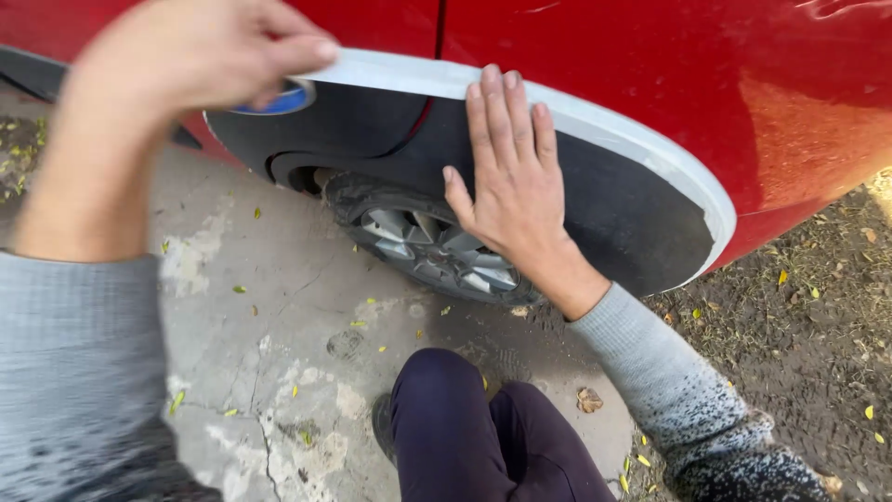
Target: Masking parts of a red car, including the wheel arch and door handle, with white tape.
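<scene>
My right hand (506,181) lies flat, fingers together, on the black wheel-arch trim (632,218) of a red car (650,65), its fingertips on the white masking tape (613,130) that runs along the arch's upper edge. My left hand (190,51) is raised close to the camera and pinches a tape roll with a blue core (279,100), from which the white strip leads out to the right. Below the arch I see the tyre and its silver wheel (437,251), partly hidden by my right hand.
Cracked concrete ground (269,307) with scattered small yellow leaves lies under the car. Dark soil and dry grass (818,335) are on the right. My knee in dark trousers (465,428) is at the bottom centre, close to the wheel.
</scene>
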